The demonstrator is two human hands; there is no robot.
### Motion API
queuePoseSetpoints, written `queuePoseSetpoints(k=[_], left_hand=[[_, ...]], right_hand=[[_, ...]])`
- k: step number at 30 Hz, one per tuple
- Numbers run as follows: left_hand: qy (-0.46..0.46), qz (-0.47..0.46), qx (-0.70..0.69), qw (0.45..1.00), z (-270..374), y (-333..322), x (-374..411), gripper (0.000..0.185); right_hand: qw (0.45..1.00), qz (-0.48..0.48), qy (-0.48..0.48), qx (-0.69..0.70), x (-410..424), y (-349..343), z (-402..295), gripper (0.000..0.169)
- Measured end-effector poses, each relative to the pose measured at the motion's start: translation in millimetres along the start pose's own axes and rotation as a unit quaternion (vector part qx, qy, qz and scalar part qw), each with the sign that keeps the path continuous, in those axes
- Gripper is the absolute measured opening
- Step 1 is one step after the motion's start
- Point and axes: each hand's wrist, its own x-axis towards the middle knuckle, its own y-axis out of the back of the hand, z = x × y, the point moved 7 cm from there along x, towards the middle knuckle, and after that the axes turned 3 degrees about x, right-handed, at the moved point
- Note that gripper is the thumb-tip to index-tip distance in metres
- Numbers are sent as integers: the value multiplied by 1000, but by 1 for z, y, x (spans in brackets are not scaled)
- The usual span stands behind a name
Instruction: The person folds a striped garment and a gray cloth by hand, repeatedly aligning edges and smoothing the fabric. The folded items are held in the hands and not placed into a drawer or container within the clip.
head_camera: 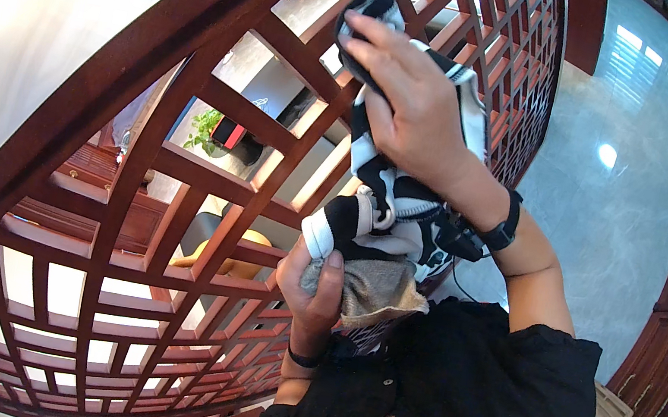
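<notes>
My left hand grips a grey-beige cloth together with the white-banded edge of a black-and-white patterned fabric item, its thumb uppermost. Farther up, my right hand lies across the upper part of the same patterned item, the back of the hand facing the camera. Its fingers reach onto a dark rolled or folded part; the contact beneath them is partly hidden. The patterned fabric hangs between the two hands, with seams and white edging showing. The beige cloth's frayed edge points towards my torso.
A reddish-brown wooden lattice screen stands close beside both hands. Through its openings show a green plant and a red box. Near my right wrist is a black device with a cable. Wooden cabinets line the far right, beyond glossy floor.
</notes>
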Motion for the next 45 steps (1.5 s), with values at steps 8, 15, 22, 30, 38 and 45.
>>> queuePoseSetpoints(k=[8, 15, 22, 30, 38, 45], left_hand=[[4, -44, -19, 999, -8, -2, -1, 37], [-73, -32, 70, 994, 4, -8, 3, 34], [-70, -33, 84, 993, 2, -12, 5, 29], [-50, -21, 40, 998, 4, -6, 3, 33], [-24, -17, 27, 999, -10, 9, 5, 36], [-26, -16, 10, 999, -11, 5, 9, 36]], right_hand=[[990, 109, -68, 61, -31, 51, 13, 33], [996, 38, -24, -82, 30, 23, 102, 28], [962, -80, -29, -258, 30, -6, 105, 19], [936, 274, -219, 10, -39, 21, 131, 13], [983, 122, -49, -124, 14, 12, 87, 33], [965, 100, -63, -232, -9, 5, 84, 38]])
